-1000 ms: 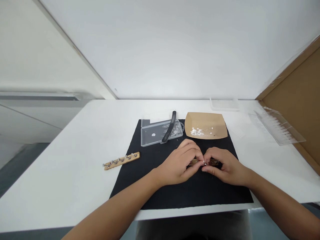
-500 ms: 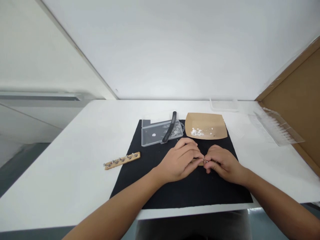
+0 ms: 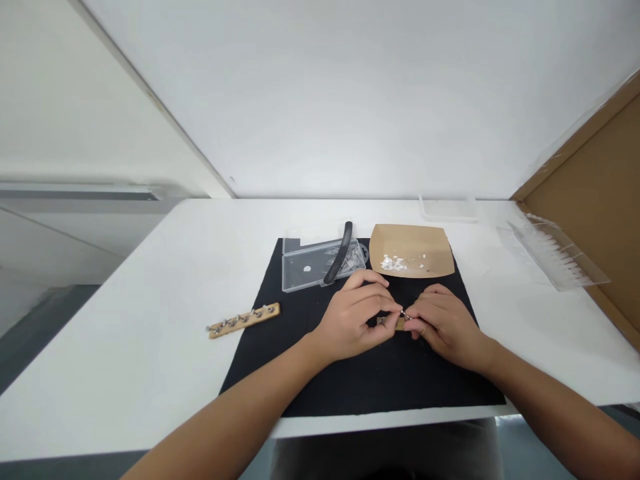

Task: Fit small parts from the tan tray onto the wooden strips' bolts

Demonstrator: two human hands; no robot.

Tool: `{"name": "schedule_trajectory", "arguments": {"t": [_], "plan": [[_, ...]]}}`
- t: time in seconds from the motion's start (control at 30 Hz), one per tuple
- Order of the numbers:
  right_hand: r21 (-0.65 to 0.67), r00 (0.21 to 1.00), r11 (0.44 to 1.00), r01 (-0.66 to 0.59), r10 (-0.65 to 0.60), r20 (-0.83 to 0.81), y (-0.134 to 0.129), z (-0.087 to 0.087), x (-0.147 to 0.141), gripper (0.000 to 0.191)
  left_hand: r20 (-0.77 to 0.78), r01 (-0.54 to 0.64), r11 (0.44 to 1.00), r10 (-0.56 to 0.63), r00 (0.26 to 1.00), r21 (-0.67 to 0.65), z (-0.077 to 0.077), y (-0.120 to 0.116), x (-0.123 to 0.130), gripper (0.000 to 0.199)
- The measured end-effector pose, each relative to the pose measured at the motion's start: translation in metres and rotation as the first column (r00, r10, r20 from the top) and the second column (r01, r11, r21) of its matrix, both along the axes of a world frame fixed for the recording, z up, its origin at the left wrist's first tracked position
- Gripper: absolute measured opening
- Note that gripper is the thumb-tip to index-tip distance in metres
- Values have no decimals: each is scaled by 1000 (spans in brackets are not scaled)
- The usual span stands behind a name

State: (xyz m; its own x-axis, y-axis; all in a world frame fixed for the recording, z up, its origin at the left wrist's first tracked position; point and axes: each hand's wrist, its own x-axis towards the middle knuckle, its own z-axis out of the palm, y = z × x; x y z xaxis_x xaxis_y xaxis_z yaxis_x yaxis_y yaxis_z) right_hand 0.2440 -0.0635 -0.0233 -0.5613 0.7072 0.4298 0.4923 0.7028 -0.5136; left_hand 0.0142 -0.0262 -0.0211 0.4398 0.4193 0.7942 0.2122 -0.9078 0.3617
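My left hand [image 3: 357, 317] and my right hand [image 3: 444, 327] meet over the black mat, fingertips almost touching. Between them is a small shiny metal piece [image 3: 406, 315], its kind too small to tell. My right thumb and index finger pinch it. Thumb and index of my left hand are pressed together at its left end; what they hold, if anything, is hidden. Under the fingertips lies a short wooden strip [image 3: 400, 325], mostly covered, with a metal fitting at its left end. Another wooden strip [image 3: 244, 321] bearing several small metal fittings rests at the left.
Behind my hands stand a clear plastic box [image 3: 300, 279] with small clear pieces, a dark curved bar [image 3: 339, 254] across it, and a cardboard tray [image 3: 437, 250] with white bits. The black mat [image 3: 380, 393] covers part of the white table [image 3: 165, 320]. Clear sheets [image 3: 560, 260] lie at right.
My left hand has shifted slightly left and up, its fingertips drawing a little away from the right ones. More of the wooden strip beneath shows. My right hand has barely moved.
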Motion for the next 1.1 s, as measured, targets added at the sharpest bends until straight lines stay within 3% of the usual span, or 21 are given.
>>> {"name": "schedule_trajectory", "arguments": {"t": [0.33,0.6,0.8,1.1], "plan": [[-43,999,999,30,-30,13,-4,3,-4,32,-35,6,998,-8,999,-56,-1,-1,-1,15],[-200,999,980,-7,-2,-48,-5,5,-5,41,-26,-5,994,2,1000,-106,0,-5,3,14],[-373,992,927,-29,-18,-122,-7,15,-7,42,19,3,987,1,1000,-163,3,-7,6,13],[-584,973,806,-93,-52,-226,-10,18,-3,37,83,50,928,-20,996,-369,4,-12,6,11]]}}
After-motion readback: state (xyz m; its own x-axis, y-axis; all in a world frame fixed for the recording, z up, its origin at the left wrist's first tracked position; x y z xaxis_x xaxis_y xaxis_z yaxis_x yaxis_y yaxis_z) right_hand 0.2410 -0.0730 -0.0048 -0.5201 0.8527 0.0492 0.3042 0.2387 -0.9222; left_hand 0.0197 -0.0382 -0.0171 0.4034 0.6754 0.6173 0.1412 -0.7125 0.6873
